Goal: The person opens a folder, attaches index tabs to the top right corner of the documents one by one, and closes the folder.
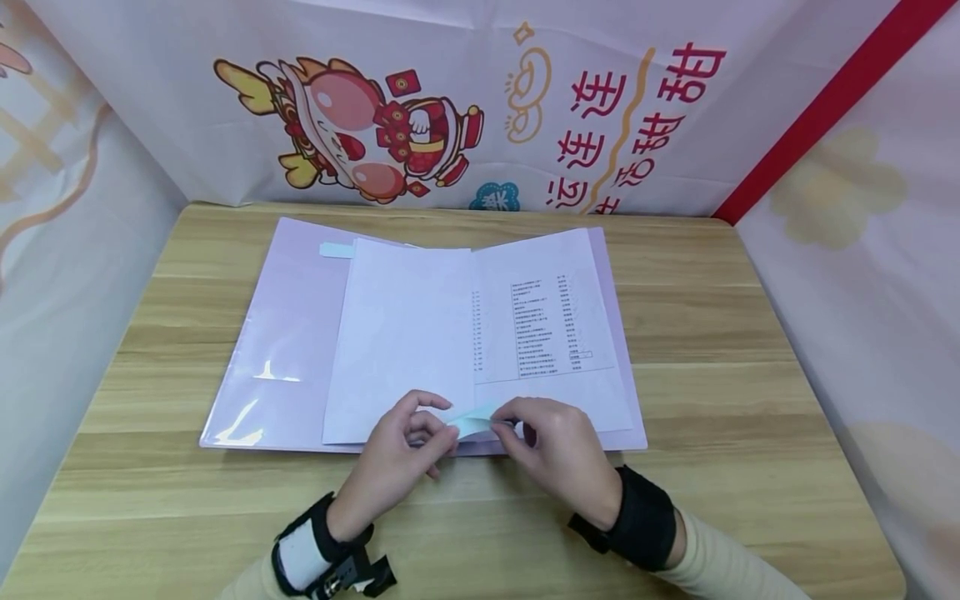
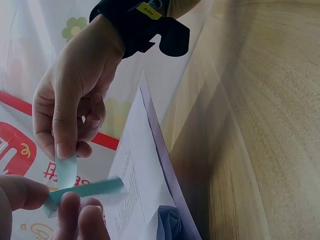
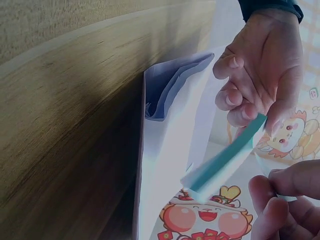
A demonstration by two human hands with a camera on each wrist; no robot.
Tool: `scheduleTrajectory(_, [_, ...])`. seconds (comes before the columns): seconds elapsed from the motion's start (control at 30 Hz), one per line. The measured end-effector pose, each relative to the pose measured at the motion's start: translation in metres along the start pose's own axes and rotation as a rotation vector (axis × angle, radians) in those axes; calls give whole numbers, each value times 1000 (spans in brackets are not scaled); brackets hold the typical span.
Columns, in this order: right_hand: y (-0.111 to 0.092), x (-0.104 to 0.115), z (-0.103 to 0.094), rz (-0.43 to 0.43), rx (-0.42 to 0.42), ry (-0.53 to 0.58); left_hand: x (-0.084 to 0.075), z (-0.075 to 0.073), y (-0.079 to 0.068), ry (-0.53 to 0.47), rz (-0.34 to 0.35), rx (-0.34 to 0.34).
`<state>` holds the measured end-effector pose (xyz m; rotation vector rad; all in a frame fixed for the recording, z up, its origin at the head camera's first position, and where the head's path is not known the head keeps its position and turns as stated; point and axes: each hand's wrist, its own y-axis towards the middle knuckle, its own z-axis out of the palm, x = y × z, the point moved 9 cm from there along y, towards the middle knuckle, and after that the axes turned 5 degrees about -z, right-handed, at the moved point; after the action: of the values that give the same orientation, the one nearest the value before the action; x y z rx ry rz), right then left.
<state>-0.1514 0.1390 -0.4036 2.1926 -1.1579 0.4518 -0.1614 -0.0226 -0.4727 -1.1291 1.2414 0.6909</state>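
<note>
Over the lower edge of an open booklet of white sheets (image 1: 408,333), both hands pinch pale teal sticky notes. My left hand (image 1: 397,458) holds a narrow teal sticky-note strip (image 3: 227,157) between thumb and fingers, its far end sticking out free. A second, paler sticky note (image 2: 66,172) is pinched by the thumb and fingers of my right hand (image 1: 558,442); it meets the strip in the left wrist view. The sheets lie on an open lilac folder (image 1: 270,333), with printed lines on the right page.
Another pale teal sticky tab (image 1: 335,250) juts from the upper left edge of the sheets. The wooden table (image 1: 705,400) runs under the folder. A printed cloth (image 1: 420,33) hangs at the back, with more cloth on both sides.
</note>
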Motion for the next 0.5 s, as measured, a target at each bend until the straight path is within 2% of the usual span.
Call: scheduleTrajectory(0.5, [3,5,-5,-19,-1,-8,2,7,1,9,-28,27])
